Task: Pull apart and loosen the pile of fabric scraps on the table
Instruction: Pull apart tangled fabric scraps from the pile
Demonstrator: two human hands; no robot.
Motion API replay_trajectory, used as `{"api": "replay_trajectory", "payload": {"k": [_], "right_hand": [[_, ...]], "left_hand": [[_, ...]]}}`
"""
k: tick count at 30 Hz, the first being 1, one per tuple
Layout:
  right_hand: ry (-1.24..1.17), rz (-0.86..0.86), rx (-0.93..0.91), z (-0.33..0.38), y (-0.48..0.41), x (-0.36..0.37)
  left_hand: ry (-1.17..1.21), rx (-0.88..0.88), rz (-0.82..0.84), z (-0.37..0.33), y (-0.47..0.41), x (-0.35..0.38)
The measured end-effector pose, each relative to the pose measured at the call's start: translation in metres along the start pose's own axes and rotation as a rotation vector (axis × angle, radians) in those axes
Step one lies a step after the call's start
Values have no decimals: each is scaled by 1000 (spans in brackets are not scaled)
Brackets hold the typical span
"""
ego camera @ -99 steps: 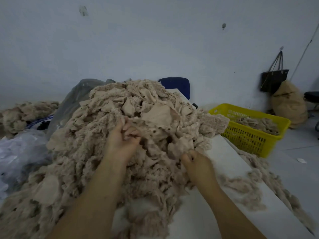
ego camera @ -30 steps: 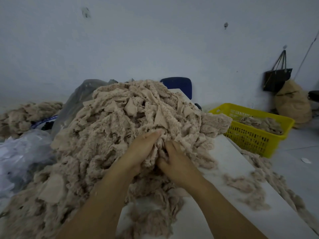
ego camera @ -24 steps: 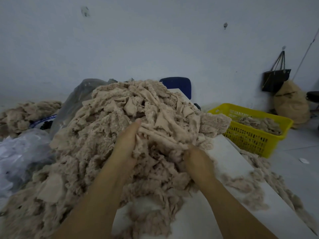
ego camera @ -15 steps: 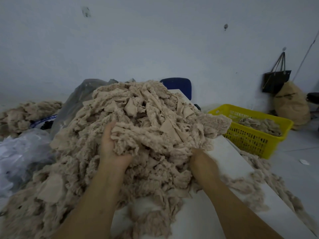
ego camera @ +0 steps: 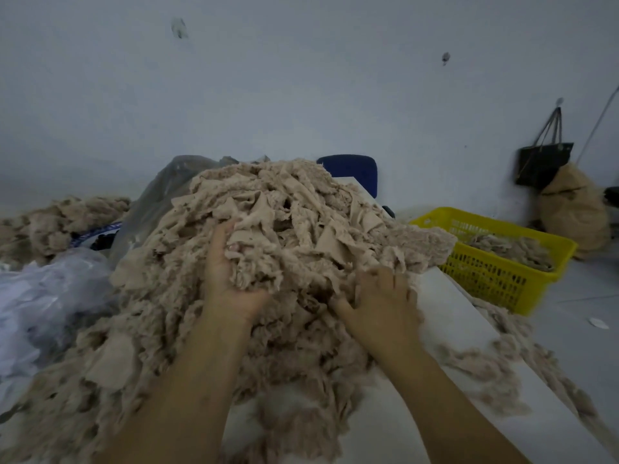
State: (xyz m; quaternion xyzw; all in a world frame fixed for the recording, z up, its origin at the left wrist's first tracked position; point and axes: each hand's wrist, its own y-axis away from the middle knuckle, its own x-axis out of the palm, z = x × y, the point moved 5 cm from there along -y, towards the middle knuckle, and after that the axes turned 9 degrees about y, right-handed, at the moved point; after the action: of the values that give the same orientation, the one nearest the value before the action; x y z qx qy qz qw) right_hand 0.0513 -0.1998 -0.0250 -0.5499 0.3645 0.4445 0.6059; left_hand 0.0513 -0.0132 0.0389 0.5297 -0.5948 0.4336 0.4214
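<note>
pile (ego camera: 301, 209), one, gripped: left hand (ego camera: 225, 277), right hand (ego camera: 378, 304)

On the desk (ego camera: 395, 426), the pile of fabric scraps (ego camera: 301, 229) is gripped by the left hand (ego camera: 231, 286) and, seemingly, the blurred right hand (ego camera: 382, 306).

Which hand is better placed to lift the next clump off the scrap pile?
Left, probably. The left hand is palm-up under a clump high on the pile of scraps, fingers curled round it. The right hand digs into the pile's low edge by the table.
</note>
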Motion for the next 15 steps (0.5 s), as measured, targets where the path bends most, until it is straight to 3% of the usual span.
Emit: {"api": "replay_trajectory", "payload": {"k": [4,8,10,13,15], "right_hand": [[-274,-26,-197,47,-1,-11],[-262,-24,-134,29,4,15],[-272,38,-128,16,9,31],[-354,140,31,-11,11,45],[-277,144,26,-14,5,37]], "left_hand": [[-40,-58,43,15,3,3],[-105,40,7,-4,0,6],[-36,101,-6,-11,1,-1],[71,183,46,-35,0,2],[-79,209,51,-46,-2,9]]}}
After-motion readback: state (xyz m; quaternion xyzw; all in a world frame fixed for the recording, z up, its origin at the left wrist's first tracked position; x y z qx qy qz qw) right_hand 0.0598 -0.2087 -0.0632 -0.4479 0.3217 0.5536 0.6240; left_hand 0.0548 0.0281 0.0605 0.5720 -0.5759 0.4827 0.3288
